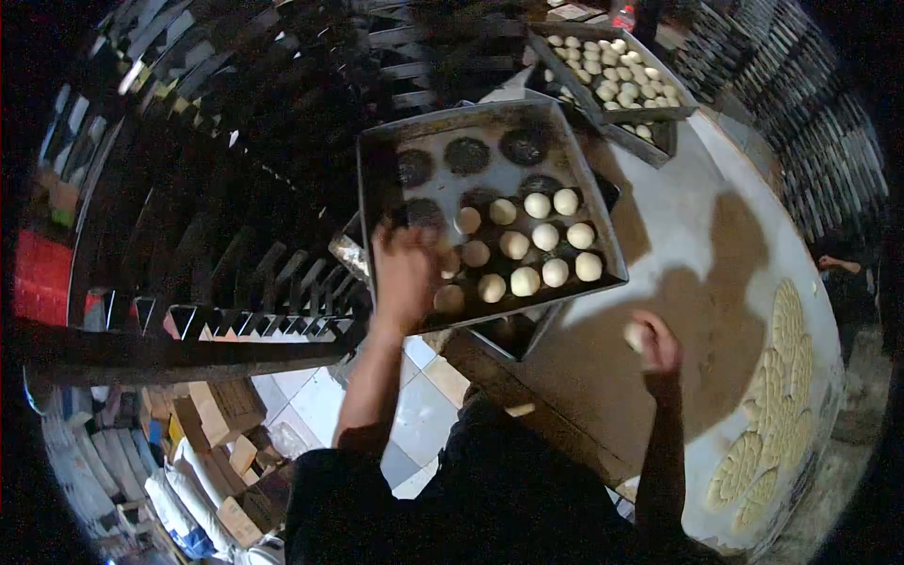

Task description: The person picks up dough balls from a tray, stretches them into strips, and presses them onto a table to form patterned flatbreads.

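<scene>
A dark metal tray [490, 111] lies tilted before me, with rows of round dough balls [544, 236] in its lower right part and dark round marks on its bare upper part. Over the tray's left side is my left hand [407, 273], blurred, its fingers pointing down beside the leftmost dough balls; whether it holds one is unclear. Right of the tray and above the table [603, 377], my right hand [657, 343] has its fingers curled around a pale dough ball [636, 337].
Another tray [683, 94] full of dough balls stands at the upper right on a further tray. Scored dough pieces [777, 405] lie at the table's right side. Dark racks [282, 188] rise at the left, with cardboard boxes [226, 410] and sacks below. Someone else's hand [840, 265] shows at far right.
</scene>
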### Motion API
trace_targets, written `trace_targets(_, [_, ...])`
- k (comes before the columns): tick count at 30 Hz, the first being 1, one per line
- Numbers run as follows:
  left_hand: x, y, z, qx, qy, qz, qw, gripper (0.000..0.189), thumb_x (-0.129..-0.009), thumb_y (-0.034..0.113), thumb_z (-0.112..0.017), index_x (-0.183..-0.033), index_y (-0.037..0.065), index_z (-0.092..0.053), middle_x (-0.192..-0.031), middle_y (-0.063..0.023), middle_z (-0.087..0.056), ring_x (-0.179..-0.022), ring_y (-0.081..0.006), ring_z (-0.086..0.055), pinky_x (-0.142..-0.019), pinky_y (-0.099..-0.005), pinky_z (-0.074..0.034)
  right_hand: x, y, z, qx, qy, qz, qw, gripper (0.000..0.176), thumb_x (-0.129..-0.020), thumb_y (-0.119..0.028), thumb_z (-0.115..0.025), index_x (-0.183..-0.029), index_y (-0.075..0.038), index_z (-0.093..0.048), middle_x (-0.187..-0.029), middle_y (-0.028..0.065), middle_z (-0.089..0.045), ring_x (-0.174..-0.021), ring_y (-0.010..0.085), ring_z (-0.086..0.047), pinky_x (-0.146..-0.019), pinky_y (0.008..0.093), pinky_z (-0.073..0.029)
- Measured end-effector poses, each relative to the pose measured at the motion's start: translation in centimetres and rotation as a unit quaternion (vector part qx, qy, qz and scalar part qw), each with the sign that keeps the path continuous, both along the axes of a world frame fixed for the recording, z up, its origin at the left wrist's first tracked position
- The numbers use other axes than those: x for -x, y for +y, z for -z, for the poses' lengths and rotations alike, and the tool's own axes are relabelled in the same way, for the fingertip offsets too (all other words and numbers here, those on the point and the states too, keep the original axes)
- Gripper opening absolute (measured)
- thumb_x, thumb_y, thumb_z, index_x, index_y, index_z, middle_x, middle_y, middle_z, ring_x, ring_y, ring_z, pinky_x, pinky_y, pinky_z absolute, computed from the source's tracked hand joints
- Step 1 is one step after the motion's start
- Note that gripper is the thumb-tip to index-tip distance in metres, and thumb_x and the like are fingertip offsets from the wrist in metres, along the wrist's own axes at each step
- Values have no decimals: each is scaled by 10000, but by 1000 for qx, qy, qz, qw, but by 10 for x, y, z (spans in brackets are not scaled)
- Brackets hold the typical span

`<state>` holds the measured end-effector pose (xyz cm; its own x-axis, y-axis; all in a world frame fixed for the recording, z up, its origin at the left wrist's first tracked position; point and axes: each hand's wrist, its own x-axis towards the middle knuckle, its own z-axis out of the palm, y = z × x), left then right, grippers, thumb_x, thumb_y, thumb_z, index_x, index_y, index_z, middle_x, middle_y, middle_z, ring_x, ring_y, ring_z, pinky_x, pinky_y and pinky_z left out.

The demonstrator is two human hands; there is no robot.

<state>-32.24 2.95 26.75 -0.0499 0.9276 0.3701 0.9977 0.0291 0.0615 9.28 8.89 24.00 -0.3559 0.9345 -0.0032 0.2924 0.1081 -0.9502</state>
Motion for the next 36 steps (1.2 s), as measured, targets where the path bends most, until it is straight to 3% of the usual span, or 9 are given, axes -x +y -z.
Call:
trace_targets(8, [79,23,25,321,44,-48,945,337,-837,257,-571,-1145,127,-620,-1103,-134,-626,-1046,-327,-605,-1038,-683,-223,319,63,-3,-284,-92,-326,897,293,-855,-169,-667,-1088,-10,-587,-1105,144,-604,-1004,361,-600,-862,436,-495])
trace_targets(9, [76,21,23,241,44,-76,967,363,-834,258,-581,-1166,114,-603,-1113,-140,-612,-1072,-332,-582,-1036,-678,-231,316,61,-5,-442,-271,-335,787,283,-870,-170,-634,-1105,-16,-593,-1108,142,-608,-1024,380,-587,-883,472,-480])
trace_targets(10, [70,18,21,162,43,-98,981,390,-830,259,-590,-1187,101,-587,-1123,-146,-599,-1099,-337,-559,-1034,-673,-238,307,55,-6,-416,-188,-302,837,265,-857,-163,-635,-1076,-19,-599,-1088,145,-612,-1032,378,-581,-898,468,-469])
trace_targets(16, [-78,8,-20,-62,-77,-54,994,495,-758,171,-708,-1207,51,-536,-1100,-164,-569,-1063,-338,-526,-945,-553,-369,98,8,6,-314,-30,69,946,137,-813,-116,-629,-916,-38,-582,-946,143,-606,-871,338,-553,-831,438,-432])
trace_targets(18, [-187,8,5,-85,-363,81,924,468,-767,176,-722,-1186,61,-549,-1052,-173,-580,-992,-348,-550,-878,-490,-424,18,-10,38,-266,-45,212,939,136,-801,-105,-633,-907,-40,-577,-897,133,-587,-846,328,-538,-785,451,-422])
trace_targets(25, [-558,75,63,151,-255,627,721,553,-785,294,-766,-1240,71,-544,-1156,-165,-560,-1052,-336,-560,-939,-416,-442,-281,-144,161,-107,-298,398,861,271,-767,-211,-685,-974,-58,-601,-932,164,-584,-949,372,-515,-879,508,-367])
trace_targets(28, [-686,149,109,430,-428,524,598,629,-798,383,-754,-1310,103,-522,-1300,-153,-506,-1095,-339,-554,-935,-438,-449,-359,-222,179,-93,-336,471,811,196,-816,-208,-631,-869,-28,-573,-856,156,-565,-838,317,-531,-788,448,-385])
trace_targets(31, [-826,272,191,351,-218,461,785,626,-823,464,-703,-1246,21,-570,-1263,-198,-558,-1121,-274,-558,-918,-444,-458,-382,-243,179,-98,-275,487,823,183,-805,-212,-631,-840,-42,-569,-798,125,-560,-784,307,-530,-771,449,-380])
trace_targets(36, [-939,362,266,368,-284,417,781,464,-864,389,-676,-1143,20,-632,-1059,-161,-646,-1026,-243,-593,-896,-400,-477,-396,-216,135,-80,-240,485,837,159,-766,-224,-628,-797,-78,-574,-738,86,-563,-730,299,-538,-733,455,-382])
